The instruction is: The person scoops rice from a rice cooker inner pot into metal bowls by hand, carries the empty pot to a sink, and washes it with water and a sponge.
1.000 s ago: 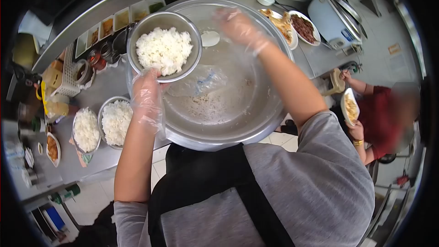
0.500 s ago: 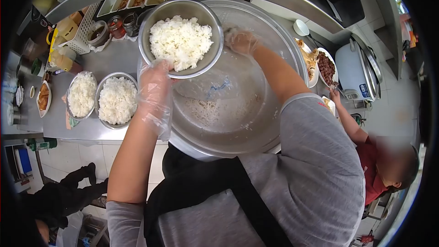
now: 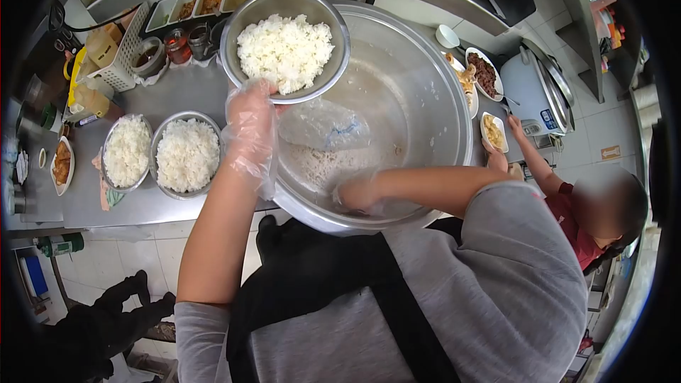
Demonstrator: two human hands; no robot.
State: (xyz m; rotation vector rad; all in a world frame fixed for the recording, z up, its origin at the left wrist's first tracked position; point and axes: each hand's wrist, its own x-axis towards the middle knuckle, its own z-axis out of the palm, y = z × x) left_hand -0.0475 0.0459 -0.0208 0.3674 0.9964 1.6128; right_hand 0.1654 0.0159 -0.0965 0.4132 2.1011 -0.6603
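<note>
My left hand (image 3: 252, 120), in a clear plastic glove, grips the near rim of a metal bowl (image 3: 298, 3) heaped with white rice (image 3: 285, 53). The bowl is held over the left part of a large metal basin (image 3: 425, 99). Down inside the basin, my gloved right hand (image 3: 358, 191) is at the near wall, beside a thin layer of leftover rice (image 3: 326, 167). Its fingers are blurred and partly hidden. A clear plastic bag (image 3: 319, 128) lies in the basin. Left of it stand two more metal bowls of rice, one nearer (image 3: 215, 128) and one farther left (image 3: 106, 163).
A white basket (image 3: 128, 64), sauce jars (image 3: 177, 44) and a topping tray (image 3: 211, 3) line the back left. On the right are plates of food (image 3: 484, 74), a rice cooker (image 3: 535, 89) and a co-worker's hand (image 3: 516, 126) near a small dish (image 3: 494, 135).
My right hand has moved from the basin's far side to its near wall. My left hand still holds the bowl of rice. The co-worker's hands now show by the small dish.
</note>
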